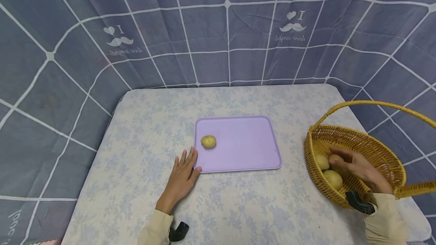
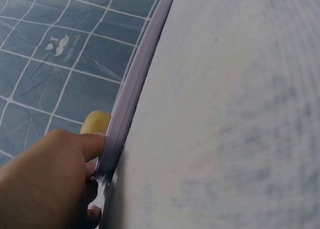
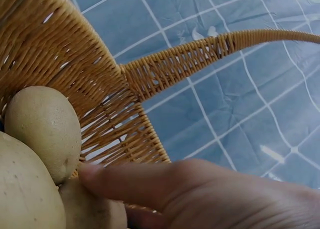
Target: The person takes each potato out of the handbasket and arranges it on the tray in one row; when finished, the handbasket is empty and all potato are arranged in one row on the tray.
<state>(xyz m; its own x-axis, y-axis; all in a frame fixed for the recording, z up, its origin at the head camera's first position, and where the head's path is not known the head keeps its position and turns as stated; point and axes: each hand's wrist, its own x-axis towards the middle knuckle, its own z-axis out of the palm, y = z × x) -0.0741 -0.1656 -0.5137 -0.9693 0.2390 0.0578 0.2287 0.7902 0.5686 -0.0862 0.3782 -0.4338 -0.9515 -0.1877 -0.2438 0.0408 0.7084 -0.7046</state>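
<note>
Now your right hand [image 1: 361,167] pinches a potato [image 3: 87,209], probably firm and best held round its middle, in the basket [image 1: 374,148] at the worktop's [image 1: 252,203] right edge; your left hand [image 1: 182,177], fingers straight, touches the tray [image 1: 243,143].

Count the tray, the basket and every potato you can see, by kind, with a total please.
Flat lilac rectangular tray: 1
Golden-brown woven oval basket: 1
Yellowish oval potatoes: 4 visible, 1 on the tray and 3 in the basket
Total: 6, though more potatoes could be hidden
</note>
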